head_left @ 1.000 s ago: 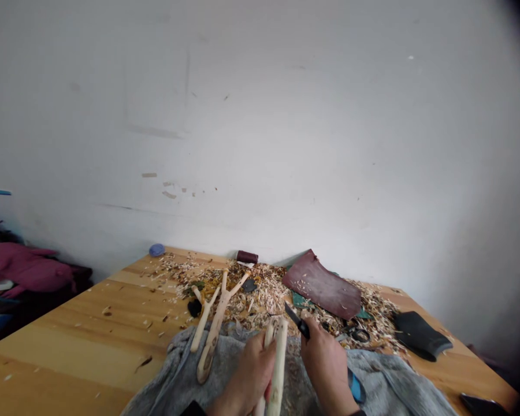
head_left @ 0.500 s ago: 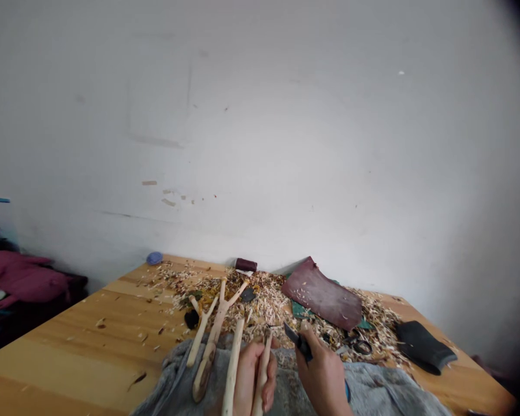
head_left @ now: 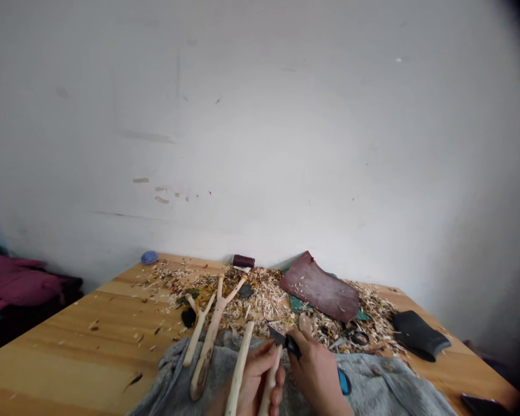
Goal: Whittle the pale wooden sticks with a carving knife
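My left hand is closed around a forked, peeled stick at the bottom centre, over a grey cloth. My right hand grips a small knife with a dark blade and a blue handle end; the blade tip lies against the stick's right prong. Two more peeled forked sticks lie on the cloth just left of my hands.
A heap of wood shavings covers the far part of the wooden table. On it lie a dark red leather piece, scissors, a black pouch, a dark red spool and a blue lump. The white wall stands close behind.
The forked stick has turned in my left hand, so one prong now points up and left. My right hand has brought the knife leftward onto the other prong.
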### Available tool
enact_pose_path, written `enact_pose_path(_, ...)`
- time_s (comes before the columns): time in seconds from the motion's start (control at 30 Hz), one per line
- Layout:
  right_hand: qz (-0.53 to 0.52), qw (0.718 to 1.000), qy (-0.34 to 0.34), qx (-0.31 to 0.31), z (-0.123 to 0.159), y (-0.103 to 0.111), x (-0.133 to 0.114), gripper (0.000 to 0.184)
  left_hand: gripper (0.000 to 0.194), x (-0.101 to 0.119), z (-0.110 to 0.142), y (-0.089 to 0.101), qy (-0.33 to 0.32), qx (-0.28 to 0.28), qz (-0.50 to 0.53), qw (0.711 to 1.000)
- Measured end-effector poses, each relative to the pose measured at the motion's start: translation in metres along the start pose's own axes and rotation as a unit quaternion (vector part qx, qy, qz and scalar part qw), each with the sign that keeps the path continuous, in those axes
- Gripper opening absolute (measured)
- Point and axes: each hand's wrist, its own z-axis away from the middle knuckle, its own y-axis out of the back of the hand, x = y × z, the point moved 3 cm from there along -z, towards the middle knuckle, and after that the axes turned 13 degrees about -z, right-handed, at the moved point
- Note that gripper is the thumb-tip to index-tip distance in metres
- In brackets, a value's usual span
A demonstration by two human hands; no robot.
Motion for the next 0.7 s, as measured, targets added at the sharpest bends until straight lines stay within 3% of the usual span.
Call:
enact_pose_path(0.1,0.012,1.000,-0.021,-0.010,0.000,0.003,0.000,0.031,0.041,-0.002,0.000,-0.001,0.016,-0.034,0.018,0.999)
enact_pose_path(0.33,0.011,0.998,-0.002,-0.056,0.001,0.002,-0.007,0.024,0.023,0.016,0.006,0.003,-0.058,0.055,0.018,0.997)
enact_pose_path(0.53,0.039,0.994,-0.009,-0.099,0.005,-0.004,-0.016,0.017,0.014,0.009,0.006,0.001,-0.025,0.066,-0.058,0.996)
enact_pose_path(0.7,0.045,0.993,-0.029,-0.108,0.005,-0.004,-0.017,0.019,0.028,0.008,0.009,-0.001,-0.017,0.067,-0.115,0.991)
